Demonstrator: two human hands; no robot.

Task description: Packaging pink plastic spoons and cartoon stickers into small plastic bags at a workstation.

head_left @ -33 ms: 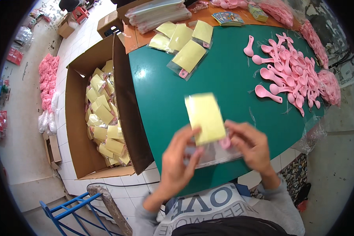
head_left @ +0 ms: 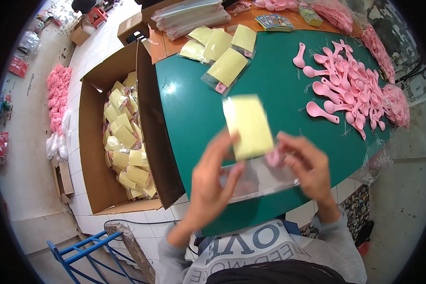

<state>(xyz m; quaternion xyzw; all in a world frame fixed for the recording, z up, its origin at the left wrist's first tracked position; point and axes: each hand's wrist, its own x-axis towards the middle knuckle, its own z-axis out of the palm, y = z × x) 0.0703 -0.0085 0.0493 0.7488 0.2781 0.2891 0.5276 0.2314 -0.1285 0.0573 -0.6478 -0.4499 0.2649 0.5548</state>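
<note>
1. In the lower middle of the frame, the left hand (head_left: 210,189) and the right hand (head_left: 305,165) are together on a clear bag (head_left: 260,180). The fingers of each are clamped on an edge of it, just above the near rim of the green bench (head_left: 189,113).
2. A yellow card (head_left: 248,125) stands out of the bag's mouth, mostly outside it, and a pink spoon (head_left: 273,158) shows at the card's lower right corner. The filling of this pack looks begun, not finished; motion blur hides the finer detail.
3. At upper middle, four filled packs (head_left: 222,47) lie on the bench, suggesting some are done but not yet boxed.
4. At left, an open box (head_left: 92,142) on the floor holds many more yellow packs.
5. At upper right, a large heap of loose spoons (head_left: 355,90) remains, with a stack of empty bags (head_left: 189,16) at the top. By that supply, much packing seems left.
</note>
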